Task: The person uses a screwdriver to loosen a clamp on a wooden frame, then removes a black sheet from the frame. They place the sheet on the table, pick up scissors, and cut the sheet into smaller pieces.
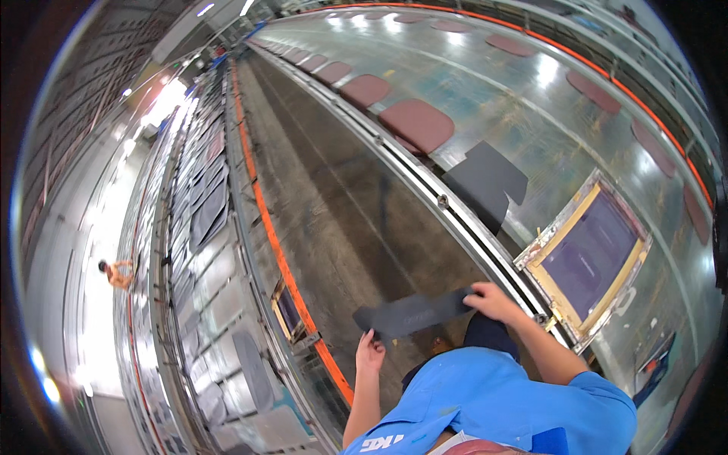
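A dark grey cut piece of sheet material (413,315) is stretched across the front of my body, above the aisle floor. My left hand (370,352) pinches its near left corner between thumb and fingers. At the other end, my right hand (490,301) grips the right edge with its fingers closed. A faint printed mark shows on the middle of the piece. To the right, beyond my right hand, a wood-edged printing screen (584,254) with a dark purple mesh lies on the long table. Dark grey cut sheets (487,182) lie just past the screen.
A metal rail (444,201) edges the long right-hand table (546,133), where maroon rounded pieces (417,124) lie in rows. Left of the aisle, an orange strip (262,201) borders another table with grey pieces and a smaller framed screen (287,311). Another person (117,273) stands far left.
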A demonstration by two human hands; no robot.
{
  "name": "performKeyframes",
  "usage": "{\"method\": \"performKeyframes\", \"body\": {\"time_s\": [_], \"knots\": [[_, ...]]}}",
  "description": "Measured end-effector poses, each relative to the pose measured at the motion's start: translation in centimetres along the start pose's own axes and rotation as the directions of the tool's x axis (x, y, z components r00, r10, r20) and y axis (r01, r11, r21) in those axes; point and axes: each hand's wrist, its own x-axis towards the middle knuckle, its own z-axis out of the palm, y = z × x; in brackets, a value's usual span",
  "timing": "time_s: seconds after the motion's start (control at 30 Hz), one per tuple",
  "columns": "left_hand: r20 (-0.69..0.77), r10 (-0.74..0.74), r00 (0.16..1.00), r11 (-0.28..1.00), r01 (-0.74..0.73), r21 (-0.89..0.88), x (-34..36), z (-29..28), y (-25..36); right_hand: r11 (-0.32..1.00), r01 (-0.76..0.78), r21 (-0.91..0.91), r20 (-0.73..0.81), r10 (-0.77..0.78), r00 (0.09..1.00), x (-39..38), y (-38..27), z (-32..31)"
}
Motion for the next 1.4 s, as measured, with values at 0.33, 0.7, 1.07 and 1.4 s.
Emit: {"method": "performKeyframes", "body": {"time_s": [0.33,0.7,1.07,1.4], "knots": [[0.446,-0.060,0.893,0.738,-0.261,0.622,17.9,34.8,3.4,0.975,-0.114,0.191,-0.742,0.219,0.633,9.1,8.2,-13.9],[0.668,-0.339,0.663,0.248,-0.622,0.743,36.7,67.1,-6.7,0.851,-0.071,0.521,-0.838,0.525,0.145,18.8,15.0,-26.9],[0.664,-0.498,0.558,-0.208,-0.820,0.533,45.1,73.9,-13.4,0.720,-0.415,0.556,-0.816,0.568,-0.110,21.2,15.8,-28.9],[0.626,-0.478,0.616,-0.336,-0.787,0.518,42.7,74.3,-12.5,0.738,-0.503,0.449,-0.871,0.488,-0.062,20.4,14.8,-28.0]]}}
